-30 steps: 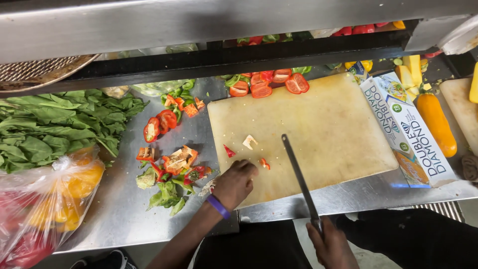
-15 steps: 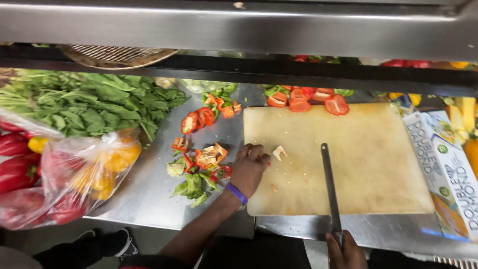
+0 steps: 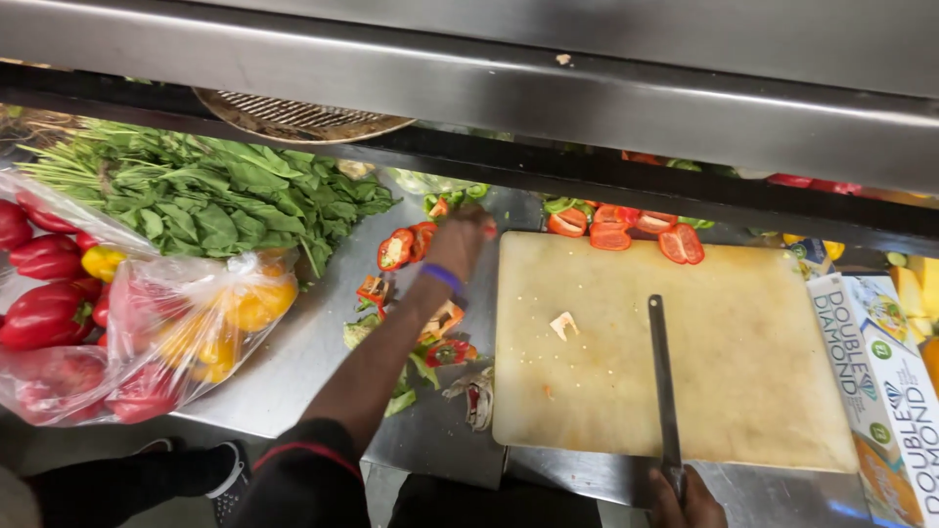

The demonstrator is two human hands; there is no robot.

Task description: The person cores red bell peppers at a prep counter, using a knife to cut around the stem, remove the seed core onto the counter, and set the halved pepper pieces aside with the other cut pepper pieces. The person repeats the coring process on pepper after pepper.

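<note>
- The steel counter (image 3: 313, 362) runs under both my arms, and the pale cutting board (image 3: 743, 362) lies just to the right of my left hand (image 3: 458, 244), ahead of my right hand (image 3: 685, 494).
- My left hand is stretched far forward, past the pepper scraps (image 3: 445, 337) beside my forearm, fingers curled over a red bit near the board's far left corner; I cannot tell whether it is truly pinched.
- The halved red peppers (image 3: 626, 227) lie to the right of that hand, along the board's far edge, nearer my left than my right.
- My right hand is closed round the knife (image 3: 663, 376) handle, the blade's long axis pointing away from me.
</note>
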